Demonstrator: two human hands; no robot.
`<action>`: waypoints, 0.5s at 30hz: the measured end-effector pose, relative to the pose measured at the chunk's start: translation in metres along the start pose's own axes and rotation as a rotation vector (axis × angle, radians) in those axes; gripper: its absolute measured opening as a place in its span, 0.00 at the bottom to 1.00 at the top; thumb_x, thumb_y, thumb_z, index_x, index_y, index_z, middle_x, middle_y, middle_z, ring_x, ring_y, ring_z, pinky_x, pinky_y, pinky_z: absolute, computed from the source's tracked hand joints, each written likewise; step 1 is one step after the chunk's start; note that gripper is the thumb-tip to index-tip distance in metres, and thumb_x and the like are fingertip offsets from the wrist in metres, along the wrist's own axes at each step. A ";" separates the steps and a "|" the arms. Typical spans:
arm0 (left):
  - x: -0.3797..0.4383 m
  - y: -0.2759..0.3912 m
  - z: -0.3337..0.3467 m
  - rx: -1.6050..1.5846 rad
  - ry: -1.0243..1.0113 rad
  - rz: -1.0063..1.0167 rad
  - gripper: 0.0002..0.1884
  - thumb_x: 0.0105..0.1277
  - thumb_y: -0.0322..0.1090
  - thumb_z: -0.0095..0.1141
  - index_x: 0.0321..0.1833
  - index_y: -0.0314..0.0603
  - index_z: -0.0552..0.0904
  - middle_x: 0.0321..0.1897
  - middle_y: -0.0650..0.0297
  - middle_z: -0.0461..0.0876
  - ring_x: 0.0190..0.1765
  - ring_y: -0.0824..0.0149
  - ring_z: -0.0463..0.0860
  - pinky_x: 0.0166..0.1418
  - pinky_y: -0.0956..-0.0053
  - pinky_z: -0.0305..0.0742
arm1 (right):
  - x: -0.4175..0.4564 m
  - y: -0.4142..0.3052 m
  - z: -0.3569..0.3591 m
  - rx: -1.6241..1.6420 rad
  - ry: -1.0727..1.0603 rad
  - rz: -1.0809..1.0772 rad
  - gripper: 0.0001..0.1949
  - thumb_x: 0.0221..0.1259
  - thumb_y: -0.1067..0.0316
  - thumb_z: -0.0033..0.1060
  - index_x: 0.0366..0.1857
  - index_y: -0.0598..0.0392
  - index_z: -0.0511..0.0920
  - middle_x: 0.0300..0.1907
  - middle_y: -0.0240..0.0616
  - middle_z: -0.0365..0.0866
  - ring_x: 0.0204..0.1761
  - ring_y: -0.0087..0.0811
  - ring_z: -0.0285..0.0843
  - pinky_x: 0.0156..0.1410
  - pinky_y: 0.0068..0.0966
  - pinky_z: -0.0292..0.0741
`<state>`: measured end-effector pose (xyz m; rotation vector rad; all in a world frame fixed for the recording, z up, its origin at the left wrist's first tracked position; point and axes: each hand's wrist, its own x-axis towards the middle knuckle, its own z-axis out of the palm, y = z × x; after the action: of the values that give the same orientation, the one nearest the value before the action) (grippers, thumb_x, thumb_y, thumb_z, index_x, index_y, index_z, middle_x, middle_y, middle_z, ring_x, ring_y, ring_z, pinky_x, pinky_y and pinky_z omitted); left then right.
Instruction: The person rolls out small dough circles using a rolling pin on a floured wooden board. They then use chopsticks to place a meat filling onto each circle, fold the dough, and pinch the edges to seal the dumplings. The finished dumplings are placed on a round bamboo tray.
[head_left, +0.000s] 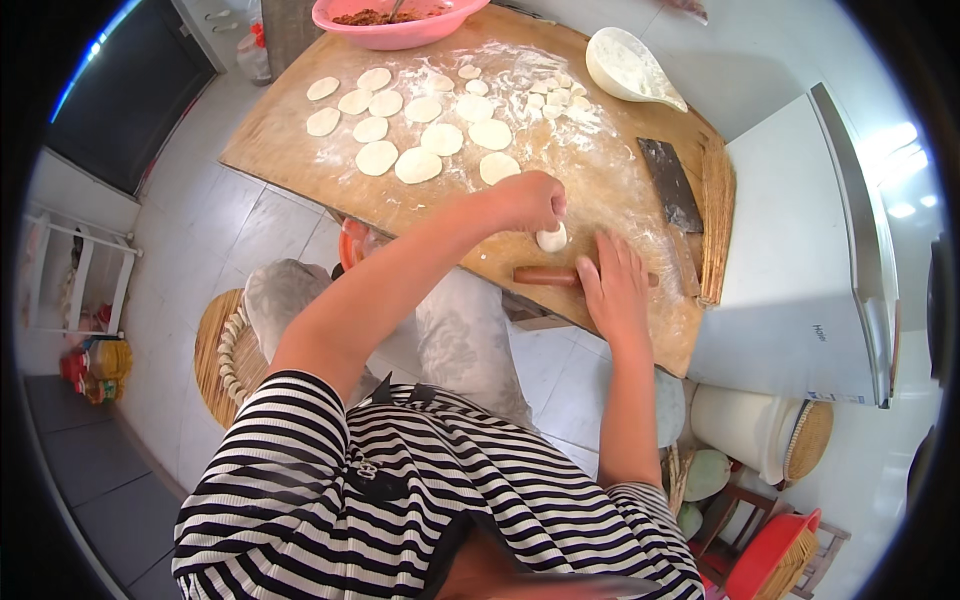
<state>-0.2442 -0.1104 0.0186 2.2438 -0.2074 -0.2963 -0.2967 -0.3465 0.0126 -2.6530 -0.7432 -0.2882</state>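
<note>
My left hand reaches across the board with curled fingers, pinching the far edge of a small dough round. Under the palm of my right hand lies a brown wooden rolling pin, near the board's front edge. The pin is just nearer to me than the dough. Beyond my left hand, several flat dough wrappers are spread on the floured wooden board. A cluster of small cut dough pieces sits in flour towards the back right.
At the back stand a pink basin of filling with a utensil and a white scoop of flour. A dark-bladed cleaver and a straw brush border the right side. On the floor, a round woven tray carries several dumplings.
</note>
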 end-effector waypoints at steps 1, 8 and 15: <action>-0.005 0.003 0.003 -0.015 -0.035 0.018 0.14 0.53 0.34 0.68 0.43 0.42 0.87 0.41 0.58 0.89 0.45 0.59 0.87 0.51 0.66 0.81 | 0.011 0.002 0.007 -0.039 0.011 0.005 0.25 0.73 0.52 0.55 0.65 0.58 0.75 0.71 0.52 0.72 0.74 0.52 0.65 0.80 0.48 0.57; -0.009 0.019 -0.004 0.171 0.039 -0.096 0.11 0.58 0.39 0.61 0.39 0.45 0.88 0.33 0.57 0.88 0.39 0.59 0.87 0.46 0.64 0.79 | 0.098 0.014 0.040 -0.061 -0.013 0.039 0.29 0.76 0.49 0.50 0.72 0.56 0.67 0.76 0.54 0.64 0.77 0.52 0.61 0.81 0.45 0.56; -0.022 0.008 0.003 0.082 0.044 -0.067 0.11 0.58 0.37 0.61 0.40 0.43 0.88 0.34 0.58 0.88 0.39 0.61 0.86 0.46 0.67 0.79 | 0.037 -0.003 0.018 -0.080 -0.038 0.020 0.29 0.75 0.49 0.51 0.71 0.57 0.69 0.75 0.55 0.66 0.76 0.53 0.62 0.80 0.45 0.58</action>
<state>-0.2665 -0.1118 0.0263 2.3397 -0.1234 -0.2778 -0.2661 -0.3198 0.0075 -2.7462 -0.7311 -0.2682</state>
